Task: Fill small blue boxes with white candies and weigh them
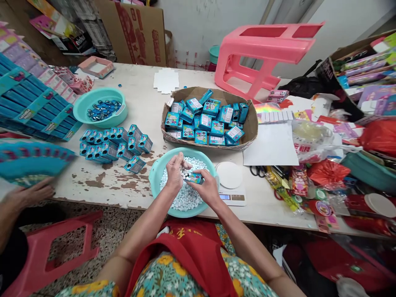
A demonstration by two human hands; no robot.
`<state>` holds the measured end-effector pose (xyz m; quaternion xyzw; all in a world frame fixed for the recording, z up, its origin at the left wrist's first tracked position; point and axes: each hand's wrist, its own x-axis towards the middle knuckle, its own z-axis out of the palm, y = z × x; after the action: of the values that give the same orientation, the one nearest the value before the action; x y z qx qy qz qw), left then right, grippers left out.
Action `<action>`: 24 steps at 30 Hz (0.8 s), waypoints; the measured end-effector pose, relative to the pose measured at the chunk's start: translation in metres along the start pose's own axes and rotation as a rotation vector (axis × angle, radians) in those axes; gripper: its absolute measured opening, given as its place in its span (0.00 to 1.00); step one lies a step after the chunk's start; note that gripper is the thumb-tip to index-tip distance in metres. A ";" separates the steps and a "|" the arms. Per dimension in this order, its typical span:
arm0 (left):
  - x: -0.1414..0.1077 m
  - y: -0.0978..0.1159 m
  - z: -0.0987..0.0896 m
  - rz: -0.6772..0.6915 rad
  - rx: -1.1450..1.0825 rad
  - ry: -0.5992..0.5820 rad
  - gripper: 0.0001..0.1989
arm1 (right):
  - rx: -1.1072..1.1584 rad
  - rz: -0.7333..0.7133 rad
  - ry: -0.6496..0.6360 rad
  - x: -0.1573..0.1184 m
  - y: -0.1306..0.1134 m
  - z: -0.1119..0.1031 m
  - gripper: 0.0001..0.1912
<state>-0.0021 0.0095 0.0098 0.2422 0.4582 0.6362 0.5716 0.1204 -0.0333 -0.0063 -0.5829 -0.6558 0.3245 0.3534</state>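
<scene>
A teal basin (152,181) full of small pale candies (185,199) stands at the table's front edge. Over it, my right hand (207,187) holds a small blue candy box (194,177), tilted toward the left. My left hand (175,173) is beside the box's left end, fingers curled, with a few white candies showing at its fingertips. Just right of the basin is a white scale (232,194) with a round plate. Behind the basin, a cut-down cardboard box (210,145) holds several blue boxes.
Several small blue boxes (109,150) stand in rows to the left, near a teal bowl (119,117) of blue pieces. Another person's hand (38,192) is at far left by a blue fan-shaped stack. Scissors (257,171) and packaging lie right; a pink stool (225,57) stands behind.
</scene>
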 end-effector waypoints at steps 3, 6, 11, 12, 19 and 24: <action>-0.003 0.003 0.003 -0.015 -0.005 -0.011 0.17 | 0.005 0.000 0.005 -0.001 0.000 -0.002 0.15; -0.007 0.003 0.006 0.001 0.036 -0.015 0.17 | 0.016 -0.004 0.014 -0.002 0.001 -0.003 0.15; -0.011 0.001 0.012 0.023 0.080 -0.015 0.16 | 0.017 0.004 0.023 -0.004 0.003 -0.007 0.14; -0.011 0.002 0.013 0.021 0.079 -0.023 0.16 | 0.018 0.002 0.028 -0.004 0.002 -0.009 0.14; -0.015 -0.001 0.020 0.029 0.078 -0.074 0.14 | 0.013 0.012 0.039 -0.001 0.005 -0.012 0.16; -0.004 0.000 0.010 -0.048 0.095 -0.153 0.13 | 0.114 0.064 0.019 0.000 0.011 -0.014 0.16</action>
<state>0.0071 0.0090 0.0150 0.3059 0.4485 0.5796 0.6077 0.1376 -0.0316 -0.0079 -0.5855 -0.6141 0.3668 0.3816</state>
